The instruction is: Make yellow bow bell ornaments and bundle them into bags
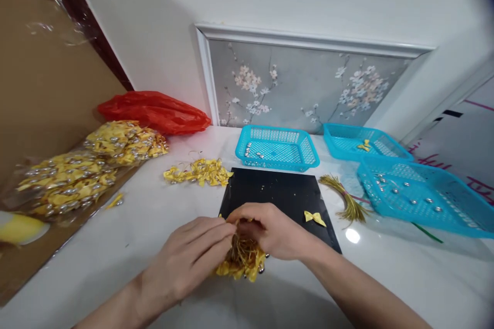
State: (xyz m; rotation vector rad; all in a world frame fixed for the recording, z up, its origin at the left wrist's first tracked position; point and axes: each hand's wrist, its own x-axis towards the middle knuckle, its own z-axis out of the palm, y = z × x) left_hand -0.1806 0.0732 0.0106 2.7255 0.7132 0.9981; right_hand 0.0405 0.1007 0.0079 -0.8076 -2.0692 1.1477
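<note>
Between both hands (pixel 231 247), yellow bow bundle (pixel 242 262), unlabelled.

Glossy white table (pixel 386 267), perforated plastic baskets (pixel 277 149)

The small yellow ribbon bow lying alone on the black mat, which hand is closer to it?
Right. The right hand lies just left of the small yellow ribbon bow on the black mat; the left hand is farther left.

I see yellow bows (pixel 242 262), turquoise perforated baskets (pixel 277 148), a black mat (pixel 276 193), a red bag (pixel 154 111), and a grey floral panel (pixel 304 90).
</note>
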